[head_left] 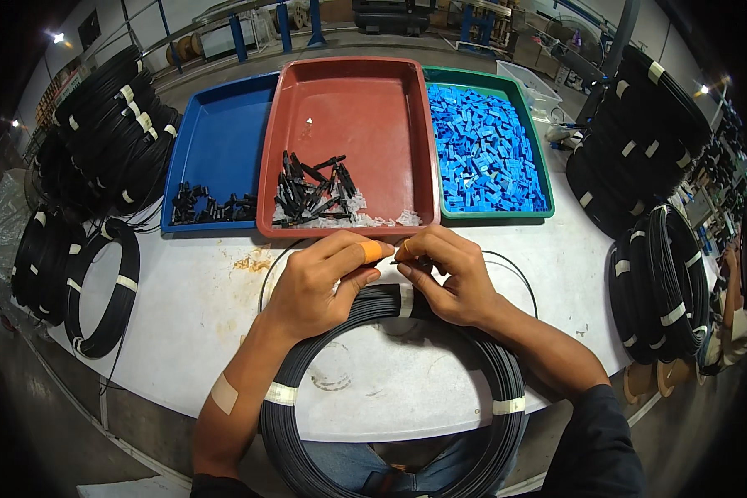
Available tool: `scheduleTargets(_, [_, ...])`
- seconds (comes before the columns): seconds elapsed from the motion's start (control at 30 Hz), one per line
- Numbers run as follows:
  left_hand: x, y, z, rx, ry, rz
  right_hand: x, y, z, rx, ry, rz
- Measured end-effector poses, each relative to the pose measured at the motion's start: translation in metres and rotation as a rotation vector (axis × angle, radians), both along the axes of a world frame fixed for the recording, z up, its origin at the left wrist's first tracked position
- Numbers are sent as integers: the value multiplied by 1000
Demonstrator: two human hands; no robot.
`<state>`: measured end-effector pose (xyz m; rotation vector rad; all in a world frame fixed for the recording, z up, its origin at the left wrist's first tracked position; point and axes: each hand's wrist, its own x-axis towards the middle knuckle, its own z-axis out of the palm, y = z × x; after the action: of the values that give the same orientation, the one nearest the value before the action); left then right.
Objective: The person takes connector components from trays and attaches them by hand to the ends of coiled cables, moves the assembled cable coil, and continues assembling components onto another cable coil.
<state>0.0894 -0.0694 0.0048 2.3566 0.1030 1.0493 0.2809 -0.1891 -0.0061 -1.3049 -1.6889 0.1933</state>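
My left hand (328,278) and my right hand (448,270) meet at the middle of the table, thumbs and forefingers pinched, fingertips almost touching. Orange tape wraps a finger on each. From the right fingertips a small black piece (395,262) pokes out toward the left ones; its kind is hard to make out. What the left fingers pinch is mostly hidden. Below the hands, a large coil of black cable (290,357), bound with pale tape, overhangs the table's front edge above my lap. A loose thin black cable (519,272) arcs out on both sides behind my hands.
Beyond the hands stand a blue tray (224,116) with small black parts, a red tray (353,100) with black connector-like pieces and clear plastic bits, and a green tray (506,218) full of blue clips. Stacked black cable coils flank the white table (191,332), left (108,124) and right (639,149).
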Motion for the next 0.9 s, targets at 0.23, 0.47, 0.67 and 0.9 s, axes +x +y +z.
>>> scheduleTargets(0.23, [-2,4,-7,-141,37,22,1,0,-2,68,53,27])
scheduleTargets(0.47, [1,4,-11,-58,-66,63,3,0,-3,142,45,-17])
scheduleTargets(0.67, [-2,10,-14,165,-81,65,1,-1,-1,69,78,-25])
scheduleTargets(0.9, [-2,11,-11,344,-94,26,2,0,-3,18,109,0])
